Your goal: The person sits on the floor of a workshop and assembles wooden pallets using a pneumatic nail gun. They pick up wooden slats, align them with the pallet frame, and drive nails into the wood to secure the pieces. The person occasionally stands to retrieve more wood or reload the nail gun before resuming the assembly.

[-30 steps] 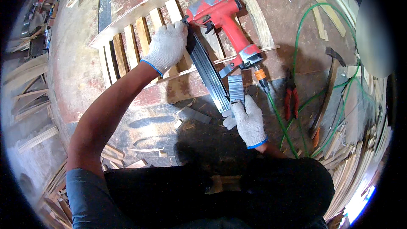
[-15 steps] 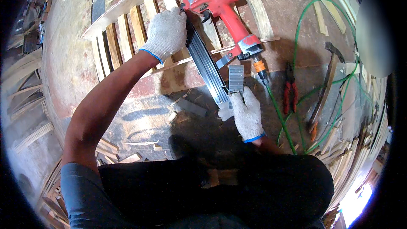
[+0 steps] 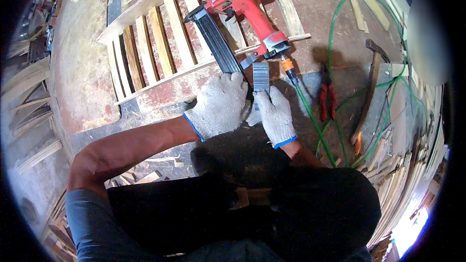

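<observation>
A red pneumatic nail gun (image 3: 259,19) lies on a slatted wooden frame (image 3: 156,39), its long black magazine (image 3: 217,41) slanting down toward me. My left hand (image 3: 221,104), in a white knit glove, is closed around the magazine's near end, which its fingers hide. Just to the right, my gloved right hand (image 3: 277,119) grips a grey strip of nails (image 3: 260,76) between thumb and fingers. The strip stands up from that hand, beside the magazine's end and below the gun's handle. Another pale grey piece shows partly between the hands.
From the orange coupling (image 3: 287,64) on the gun, a green air hose (image 3: 313,114) runs down and loops right. Red-handled pliers (image 3: 328,102) and a hammer (image 3: 371,87) lie on the right. Wood strips (image 3: 395,191) pile up at lower right; offcuts (image 3: 148,178) lie nearer me.
My left hand has slid down the magazine from its top to its near end. My right hand and the nail strip have shifted slightly up and left in view.
</observation>
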Tool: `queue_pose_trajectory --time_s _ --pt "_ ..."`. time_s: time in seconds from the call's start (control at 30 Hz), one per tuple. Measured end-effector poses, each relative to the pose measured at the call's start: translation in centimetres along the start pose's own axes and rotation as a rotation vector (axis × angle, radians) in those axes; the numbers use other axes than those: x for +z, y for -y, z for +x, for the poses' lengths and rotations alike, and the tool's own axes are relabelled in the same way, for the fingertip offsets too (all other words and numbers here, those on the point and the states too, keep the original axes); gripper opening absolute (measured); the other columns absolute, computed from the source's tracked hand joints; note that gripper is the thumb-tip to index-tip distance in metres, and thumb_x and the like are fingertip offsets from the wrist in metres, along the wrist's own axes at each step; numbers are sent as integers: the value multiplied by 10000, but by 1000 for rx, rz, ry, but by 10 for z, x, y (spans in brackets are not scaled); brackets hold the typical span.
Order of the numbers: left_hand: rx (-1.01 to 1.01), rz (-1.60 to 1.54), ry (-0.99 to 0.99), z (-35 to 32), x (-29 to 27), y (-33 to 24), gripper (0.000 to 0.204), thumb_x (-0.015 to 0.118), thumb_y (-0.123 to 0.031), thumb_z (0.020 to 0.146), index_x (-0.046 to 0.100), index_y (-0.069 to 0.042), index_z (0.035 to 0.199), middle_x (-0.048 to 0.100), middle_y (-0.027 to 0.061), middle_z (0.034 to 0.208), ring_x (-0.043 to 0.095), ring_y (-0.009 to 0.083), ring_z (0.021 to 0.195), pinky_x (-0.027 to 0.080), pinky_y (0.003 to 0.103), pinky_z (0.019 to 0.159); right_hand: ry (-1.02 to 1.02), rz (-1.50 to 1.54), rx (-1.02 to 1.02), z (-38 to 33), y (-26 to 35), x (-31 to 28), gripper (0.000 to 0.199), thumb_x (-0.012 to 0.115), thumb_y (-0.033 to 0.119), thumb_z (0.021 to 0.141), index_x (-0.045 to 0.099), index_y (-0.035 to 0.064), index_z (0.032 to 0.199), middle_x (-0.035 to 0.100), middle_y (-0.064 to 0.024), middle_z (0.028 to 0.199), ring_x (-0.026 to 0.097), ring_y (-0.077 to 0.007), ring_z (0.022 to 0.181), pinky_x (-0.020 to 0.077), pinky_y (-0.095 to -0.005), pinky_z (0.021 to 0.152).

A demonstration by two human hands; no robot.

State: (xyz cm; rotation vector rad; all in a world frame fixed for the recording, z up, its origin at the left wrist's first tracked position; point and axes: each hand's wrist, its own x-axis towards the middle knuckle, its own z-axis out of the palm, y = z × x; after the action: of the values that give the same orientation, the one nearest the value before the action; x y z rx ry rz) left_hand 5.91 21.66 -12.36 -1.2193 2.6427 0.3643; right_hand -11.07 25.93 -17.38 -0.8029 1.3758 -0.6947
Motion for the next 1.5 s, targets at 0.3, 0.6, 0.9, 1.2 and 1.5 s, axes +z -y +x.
queue_pose_trajectory --time_s 0.3,0.6,0.9,1.2,1.5 --pt "-32 -36 -43 -8 -3 -5 354 659 -305 843 584 -17 1035 541 151 970 621 308 825 514 453 649 83 -82 31 4 8 -8 349 530 366 1043 563 20 1013 661 -114 729 680 -205 555 546 -327 477" --pt "-28 0 -3 -6 3 -6 425 680 -340 846 587 3 1078 542 166 1011 623 325 898 522 459 685 111 -495 -348 31 -25 -25 352 510 332 1016 582 -6 946 659 -226 828 678 -371 735 523 -464 684" --pt "-45 49 -15 -5 1 -11 409 669 -332 862 603 9 1079 573 175 1004 636 329 895 543 456 692 96 -277 27 18 16 -29 315 575 288 1012 675 15 1132 670 -52 770 648 -146 641 493 -315 548" --pt "-58 -42 -87 -3 16 -10 402 638 -276 882 606 27 1145 585 171 1036 650 321 884 560 454 703 128 -291 -112 39 7 -23 306 567 292 987 670 11 1045 654 -105 734 657 -222 648 505 -369 592" --pt "-69 -11 -50 -6 13 -7 421 661 -275 857 611 10 1164 569 160 1045 646 317 909 551 439 713 -172 -772 -464 38 8 -7 214 586 218 933 631 25 1015 670 -221 979 644 -432 946 512 -512 799"
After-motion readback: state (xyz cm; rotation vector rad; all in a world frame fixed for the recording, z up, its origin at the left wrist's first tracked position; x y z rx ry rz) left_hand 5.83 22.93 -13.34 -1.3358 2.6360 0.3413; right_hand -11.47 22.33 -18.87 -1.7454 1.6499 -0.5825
